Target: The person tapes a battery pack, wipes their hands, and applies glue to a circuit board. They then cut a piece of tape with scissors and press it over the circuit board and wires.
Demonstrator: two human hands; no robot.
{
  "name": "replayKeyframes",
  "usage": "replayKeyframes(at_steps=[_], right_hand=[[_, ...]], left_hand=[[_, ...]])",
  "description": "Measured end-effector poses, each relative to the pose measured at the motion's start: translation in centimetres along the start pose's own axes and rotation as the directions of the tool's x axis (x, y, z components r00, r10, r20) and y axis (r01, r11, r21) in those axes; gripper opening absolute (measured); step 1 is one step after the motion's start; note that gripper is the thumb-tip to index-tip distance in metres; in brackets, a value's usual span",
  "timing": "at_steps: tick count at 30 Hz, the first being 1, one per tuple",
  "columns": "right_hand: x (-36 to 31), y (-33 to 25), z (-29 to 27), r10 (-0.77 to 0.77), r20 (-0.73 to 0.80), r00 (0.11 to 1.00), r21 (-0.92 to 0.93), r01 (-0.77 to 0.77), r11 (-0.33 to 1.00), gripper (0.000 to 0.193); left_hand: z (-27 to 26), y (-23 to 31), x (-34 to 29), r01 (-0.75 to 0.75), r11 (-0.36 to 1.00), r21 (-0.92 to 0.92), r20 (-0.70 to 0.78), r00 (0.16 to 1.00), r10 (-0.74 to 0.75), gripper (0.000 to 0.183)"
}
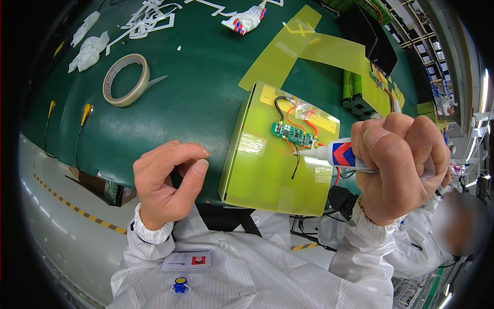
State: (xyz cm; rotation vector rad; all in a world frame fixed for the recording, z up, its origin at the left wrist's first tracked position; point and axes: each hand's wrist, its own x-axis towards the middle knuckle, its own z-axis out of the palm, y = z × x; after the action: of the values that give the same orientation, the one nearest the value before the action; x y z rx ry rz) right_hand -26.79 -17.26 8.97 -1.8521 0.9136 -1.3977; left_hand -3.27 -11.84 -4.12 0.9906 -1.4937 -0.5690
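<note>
My right hand (401, 165) is closed around a white glue tube (342, 154) with red and blue markings. The tube lies tilted, and its narrow nozzle points left, at the lower edge of a small green circuit board (293, 135). Whether the tip touches the board or its wires cannot be made out. Red and black wires run from the board, which sits on top of a yellow-green wrapped battery pack (267, 175). Clear tape strips cross the wrap. Left of the pack my left hand (172, 180) hovers, empty, fingers curled, with thumb and forefinger slightly apart.
A tape roll (107, 82) lies on the green mat (180, 103), with crumpled tubes (90, 51) and white paper strips (149, 20) beyond. Yellow sheets (288, 49) lie behind the pack. Another battery pack (360, 95) stands at right, near a seated person (417, 252).
</note>
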Motion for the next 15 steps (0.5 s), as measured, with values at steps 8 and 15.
replayKeyframes(at_steps=[8, 15], right_hand=[[-0.08, 0.12, -0.12, -0.022, -0.004, 1.0, -0.035, 0.022, 0.999, 0.036], [-0.23, -0.09, -0.1, -0.008, -0.003, 1.0, -0.106, 0.008, 0.994, 0.036]], left_hand=[[0.02, 0.09, 0.04, 0.01, 1.0, 0.007, -0.007, 1.0, -0.01, 0.014], [0.04, -0.01, -0.09, 0.005, 1.0, 0.004, -0.012, 1.0, -0.005, 0.014]])
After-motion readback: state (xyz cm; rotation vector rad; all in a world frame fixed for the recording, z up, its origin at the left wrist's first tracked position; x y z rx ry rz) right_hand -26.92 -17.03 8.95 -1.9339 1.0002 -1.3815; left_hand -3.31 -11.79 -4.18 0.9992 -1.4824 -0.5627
